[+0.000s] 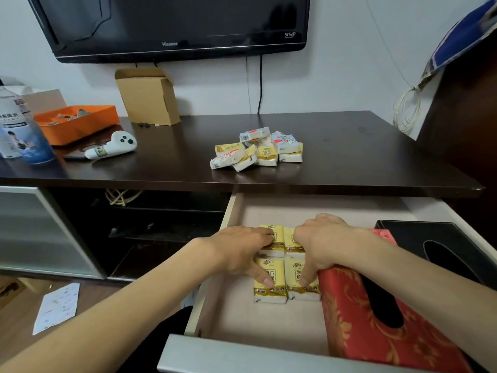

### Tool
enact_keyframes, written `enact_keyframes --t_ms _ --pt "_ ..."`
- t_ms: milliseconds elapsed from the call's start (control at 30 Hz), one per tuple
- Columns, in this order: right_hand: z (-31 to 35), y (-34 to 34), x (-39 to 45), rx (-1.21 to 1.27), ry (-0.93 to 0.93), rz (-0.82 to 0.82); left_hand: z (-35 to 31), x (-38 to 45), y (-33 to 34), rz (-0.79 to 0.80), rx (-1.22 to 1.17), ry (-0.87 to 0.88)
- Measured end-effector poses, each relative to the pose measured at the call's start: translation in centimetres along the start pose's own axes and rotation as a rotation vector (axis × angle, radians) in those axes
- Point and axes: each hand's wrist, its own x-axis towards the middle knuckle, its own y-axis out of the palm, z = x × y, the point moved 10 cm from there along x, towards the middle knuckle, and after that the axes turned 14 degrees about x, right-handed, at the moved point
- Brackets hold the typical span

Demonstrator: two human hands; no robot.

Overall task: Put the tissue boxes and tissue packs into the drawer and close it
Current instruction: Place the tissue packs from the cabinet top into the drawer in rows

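On the dark tabletop, at its left end, stands a blue-and-white bottle, and beside it an orange tray holding a few small items too blurred to tell. In front of the tray lies a white controller. Further right an open cardboard box stands against the wall; its inside cannot be seen. Near the middle of the tabletop lies a loose pile of tissue packs, yellow and white ones heaped against each other.

Below the tabletop's front edge the drawer is pulled out. Inside it, four yellow tissue packs lie flat in a two-by-two block, touching one another. The left hand rests spread over the block's left side, fingers pressing down, not clenched. The right hand presses likewise on the right packs, fingers extended. Just right of the packs, touching them, lies a red tissue box with gold pattern, and beyond it a black tissue box against the drawer's right wall.
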Motion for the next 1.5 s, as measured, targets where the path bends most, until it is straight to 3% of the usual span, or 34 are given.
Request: enact_keyframes --t_ms 133,300,467,567,633,767,833,1033,1200,1333,1500 --pt "-0.4 -0.5 0.1 0.088 0.027 -0.099 0.3 0.4 -0.4 -0.047 -0.065 -0.011" --pt "-0.8 0.0 0.4 0.144 0.034 -0.105 0.2 0.5 -0.4 -0.073 -0.062 0.002" --pt "-1.5 -0.6 0.1 0.253 0.013 -0.166 0.3 0.0 -1.5 -0.160 0.095 0.005" --pt "-3.3 -2.1 -0.5 0.435 0.024 -0.278 1.1 -1.0 -2.8 -0.218 -0.035 -0.033" --pt "-4.7 -4.1 -1.1 0.577 -0.007 -0.427 2.6 -1.9 -4.8 -0.330 -0.159 -0.097" --pt "-6.8 -8.9 -0.5 0.924 -0.149 -0.674 8.5 -4.1 -10.1 -0.727 -0.219 -0.319" --pt "-6.7 -10.9 0.8 1.013 -0.203 -0.720 11.8 -4.1 -11.1 -0.794 -0.224 -0.420" --pt "-2.6 -14.5 6.6 0.818 -0.303 -0.707 16.7 -1.0 -8.0 -0.531 -0.163 -0.500" --pt "0.3 -15.4 10.2 0.541 -0.298 -0.709 18.5 -3.8 -7.2 -0.630 0.003 -0.611" --pt "1.2 -15.4 10.4 0.499 -0.336 -0.769 19.5 -5.1 -7.1 -0.652 0.049 -0.676" --pt "-0.2 -15.5 7.9 0.468 -0.365 -0.845 17.1 -4.7 -9.7 -0.823 -0.073 -0.479"
